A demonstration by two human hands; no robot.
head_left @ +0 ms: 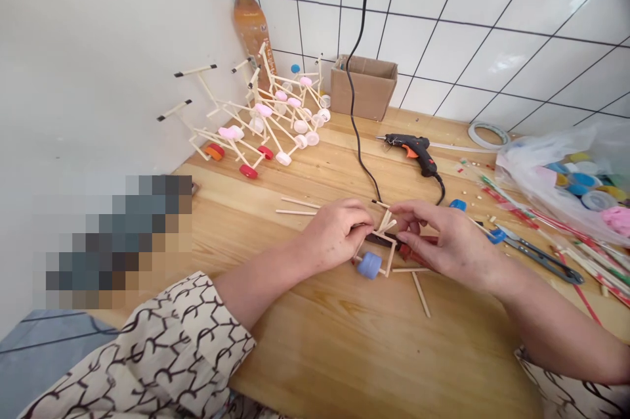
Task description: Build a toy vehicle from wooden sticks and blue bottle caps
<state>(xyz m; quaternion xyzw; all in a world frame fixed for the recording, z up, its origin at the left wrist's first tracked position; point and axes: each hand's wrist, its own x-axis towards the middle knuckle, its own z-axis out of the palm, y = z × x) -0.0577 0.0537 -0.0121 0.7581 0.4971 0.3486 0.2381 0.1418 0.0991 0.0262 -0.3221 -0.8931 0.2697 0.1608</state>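
Near the middle of the wooden table, my left hand (339,228) pinches the left corner of a small wooden stick frame (392,255) with a blue bottle-cap wheel (369,265) at its lower side. My right hand (445,242) is at the frame's right, thumb and fingertips close to short upright sticks (386,222); whether it grips one is hard to see. Behind the right fingers lies a red-handled tool (418,253), partly hidden. Loose sticks (421,294) lie just below the right hand, and two more sticks (298,213) lie behind the left wrist.
Several stick models with cap wheels (263,110) stand at the back left beside a bottle (251,25). A cardboard box (363,87), glue gun (411,151) and black cable (353,104) are behind the hands. Snips (541,258), tape (488,135) and a bag of caps (575,176) lie right.
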